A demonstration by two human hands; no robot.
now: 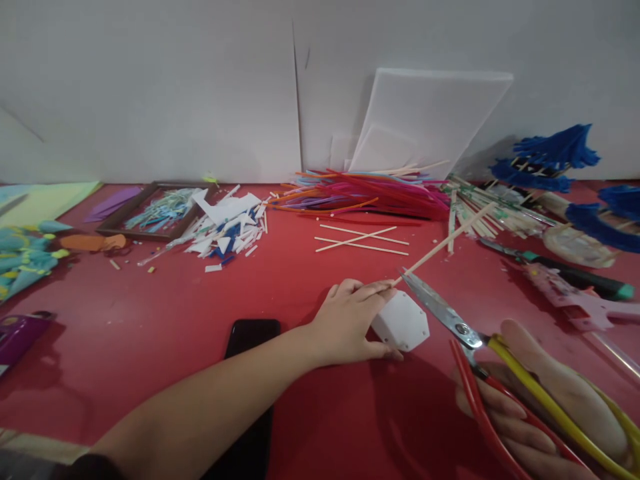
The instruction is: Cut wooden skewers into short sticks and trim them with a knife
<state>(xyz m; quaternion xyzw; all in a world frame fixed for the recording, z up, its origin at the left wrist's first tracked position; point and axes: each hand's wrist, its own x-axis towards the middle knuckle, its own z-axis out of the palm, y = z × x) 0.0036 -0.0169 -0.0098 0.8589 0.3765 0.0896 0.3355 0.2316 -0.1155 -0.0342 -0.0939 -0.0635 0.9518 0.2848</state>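
My left hand (pixel 350 320) rests on the red table (pixel 150 320), fingers closed round a thin wooden stick (pixel 445 243) and a white hexagonal foam piece (pixel 403 322). The stick slants up to the right. My right hand (pixel 540 407) at the bottom right grips scissors (pixel 450 317) with red and yellow handles; the blades are open and their tips sit beside the stick, just right of my left fingers.
A black phone (pixel 250 340) lies under my left forearm. Loose sticks (pixel 363 240), a heap of coloured strips (pixel 370 190), white and blue paper scraps (pixel 225 230), a framed tray (pixel 155 210), blue tassels (pixel 550 157), a glue gun (pixel 580 297) and white boards (pixel 430 120) lie around.
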